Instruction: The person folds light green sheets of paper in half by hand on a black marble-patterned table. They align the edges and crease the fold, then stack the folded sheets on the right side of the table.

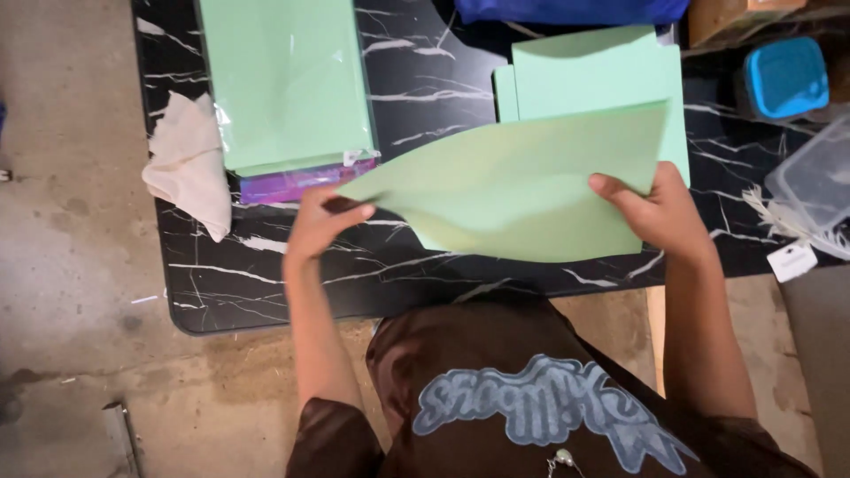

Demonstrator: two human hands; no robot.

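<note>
Head view, looking straight down. Green paper sheet [518, 190] is held above the black marble-patterned surface [266, 283] by both hands, near the person's body and right of centre. Left hand [320, 221] pinches the sheet's left corner, thumb on top and fingers beneath, grip closed on the paper. Right hand [660, 212] clamps the right edge the same way, thumb across the top face. Holding at two opposite ends keeps the thin sheet from drooping; judged from the lift, it is clear of the surface and not resting on it.

Sheet appearance: pale mint green, matte, plain on the visible face. It bows slightly between the hands, its far edge running up toward the right, the left end tapering to a point at the pinch.

Surroundings: stack of green sheets [602, 75] lies flat just beyond the held sheet. Plastic-wrapped green paper pack [283, 80] sits far left, over a purple packet [297, 181]. Cream cloth [188, 164] at the left edge. Blue-lidded container [784, 78] and clear plastic tub [819, 173] at far right.
</note>
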